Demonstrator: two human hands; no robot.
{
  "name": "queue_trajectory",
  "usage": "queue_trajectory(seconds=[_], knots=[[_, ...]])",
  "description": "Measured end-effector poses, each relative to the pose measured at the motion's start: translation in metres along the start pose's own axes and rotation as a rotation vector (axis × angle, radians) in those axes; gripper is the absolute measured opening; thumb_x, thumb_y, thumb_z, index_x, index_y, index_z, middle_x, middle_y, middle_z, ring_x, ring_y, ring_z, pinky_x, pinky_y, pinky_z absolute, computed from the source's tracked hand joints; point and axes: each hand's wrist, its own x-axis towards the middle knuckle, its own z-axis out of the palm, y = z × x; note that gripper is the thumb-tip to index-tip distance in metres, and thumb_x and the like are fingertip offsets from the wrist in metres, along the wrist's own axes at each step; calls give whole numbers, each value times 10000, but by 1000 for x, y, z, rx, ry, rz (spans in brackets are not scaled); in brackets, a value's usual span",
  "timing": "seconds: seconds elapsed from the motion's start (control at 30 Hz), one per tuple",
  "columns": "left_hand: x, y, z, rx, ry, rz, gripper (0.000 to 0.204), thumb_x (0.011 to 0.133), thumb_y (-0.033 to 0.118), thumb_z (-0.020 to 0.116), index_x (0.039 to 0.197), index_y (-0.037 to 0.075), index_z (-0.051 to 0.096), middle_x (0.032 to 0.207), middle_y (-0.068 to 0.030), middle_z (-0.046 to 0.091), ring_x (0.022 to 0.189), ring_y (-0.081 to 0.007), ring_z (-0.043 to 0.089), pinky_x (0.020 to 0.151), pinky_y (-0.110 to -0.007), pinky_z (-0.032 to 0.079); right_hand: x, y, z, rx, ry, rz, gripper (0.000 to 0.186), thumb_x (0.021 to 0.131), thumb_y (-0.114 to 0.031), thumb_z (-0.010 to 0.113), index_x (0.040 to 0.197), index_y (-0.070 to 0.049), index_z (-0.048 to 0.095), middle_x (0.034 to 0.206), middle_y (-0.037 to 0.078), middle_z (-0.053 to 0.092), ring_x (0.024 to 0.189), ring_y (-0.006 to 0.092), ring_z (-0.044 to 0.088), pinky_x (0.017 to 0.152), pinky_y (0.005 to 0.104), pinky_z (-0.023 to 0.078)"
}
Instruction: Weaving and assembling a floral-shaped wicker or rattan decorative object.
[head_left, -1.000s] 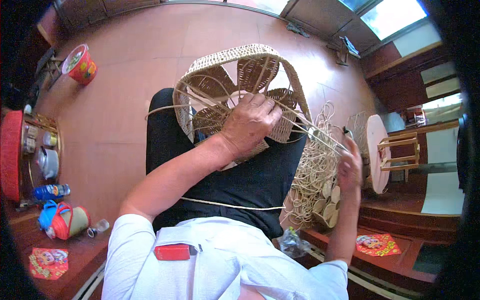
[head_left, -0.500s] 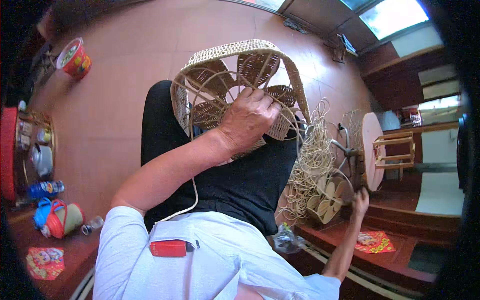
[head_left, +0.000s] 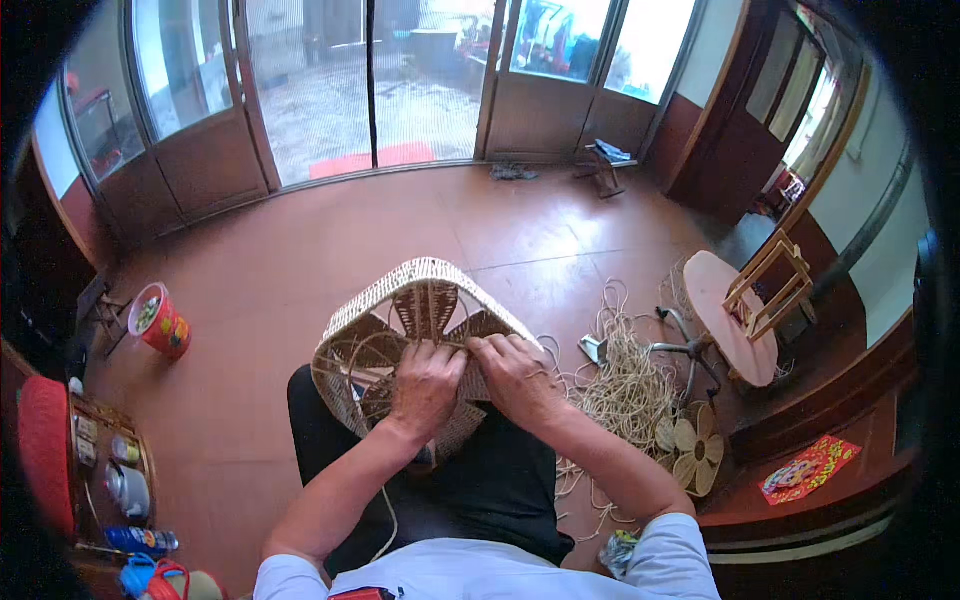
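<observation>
A woven basket (head_left: 428, 270) with petal-shaped panels inside rests on my lap, its open side facing me. Both hands meet close together at its middle. My left hand (head_left: 430, 385) has its fingers bent over the basket's inner framework. Just to the right, my right hand (head_left: 515, 378) is closed with thumb and fingers pinched at the same spot. Whatever thin strand lies between those fingertips is too small to make out. A loose length of cord (head_left: 391, 520) trails from the basket down over my dark trousers.
A tangled heap of cord (head_left: 625, 380) lies on the floor to my right, beside a flower-shaped woven piece (head_left: 698, 450) and a round board on a metal base (head_left: 725, 320). At left stand a red bucket (head_left: 160, 322) and a low tray table with a kettle (head_left: 128, 490). Glass doors (head_left: 430, 80) are ahead.
My right hand has come from the far right, beside the cord heap, to the basket next to my left hand. The head view has tilted up, showing the doors.
</observation>
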Motion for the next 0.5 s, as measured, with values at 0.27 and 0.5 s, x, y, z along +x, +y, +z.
queue_trajectory(seconds=[0.27,0.5], knots=[[14,-3,-10,-34,41,-9,365,901,105,645,1252,75,742,966,-111,732,967,-305,686,899,-460,536,-37,74,-51,37,156,273,188,1053,-88,633,1190,-94,762,988,167,749,896,357,745,775,451,587],[19,-1,-4,5,56,1,467,886,46,669,1352,77,680,854,-105,690,855,-308,680,817,-461,538,-332,313,-149,-63,538,980,185,956,-142,757,1100,-29,782,985,74,800,937,188,744,887,364,588]])
